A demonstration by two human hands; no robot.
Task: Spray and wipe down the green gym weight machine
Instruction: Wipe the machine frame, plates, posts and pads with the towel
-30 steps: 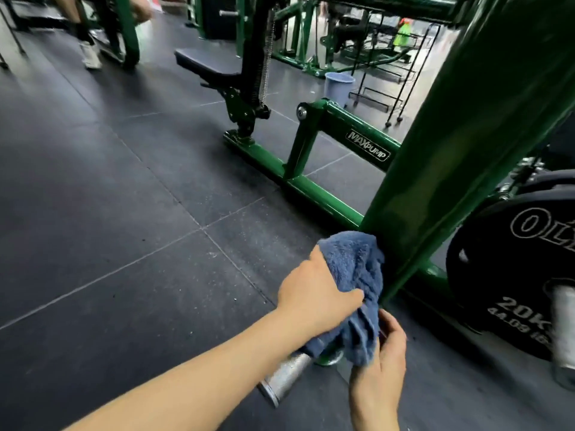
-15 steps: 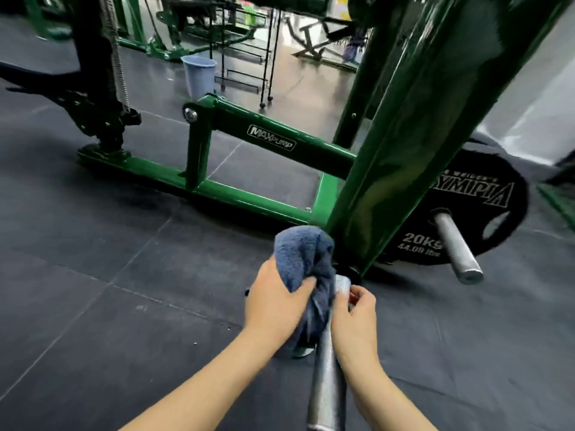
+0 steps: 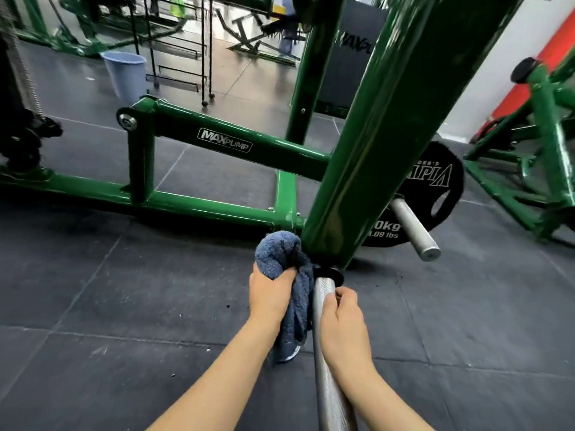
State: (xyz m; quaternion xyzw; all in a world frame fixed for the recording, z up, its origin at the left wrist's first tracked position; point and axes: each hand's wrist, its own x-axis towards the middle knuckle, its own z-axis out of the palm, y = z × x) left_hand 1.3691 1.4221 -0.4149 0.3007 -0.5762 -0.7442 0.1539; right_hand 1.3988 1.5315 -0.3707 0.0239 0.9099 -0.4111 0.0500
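Dark rubber floor tiles [image 3: 93,290]; blue bin [image 3: 126,74] at 11 o'clock. Left hand [image 3: 270,293] clenches a blue cloth [image 3: 281,248] against the green machine's upright [image 3: 370,169], centre. Right hand [image 3: 342,325] grasps the knurled steel handle [image 3: 326,368] at 6 o'clock. Black weight plate [image 3: 435,185] at 3 o'clock.

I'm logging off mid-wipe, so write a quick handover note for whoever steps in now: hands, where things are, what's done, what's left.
Left hand: grips the bunched blue cloth, pressed against the foot of the slanted green post.
Right hand: fingers curled on the knurled metal bar just below the post's lower end.
Spray bottle: none in view.
Black weight plate sits behind the post on its steel peg.
Done: cannot tell from this picture which parts are already wiped.
Left, as a guess: the bar, the low frame rail, and the crossbar with the logo.
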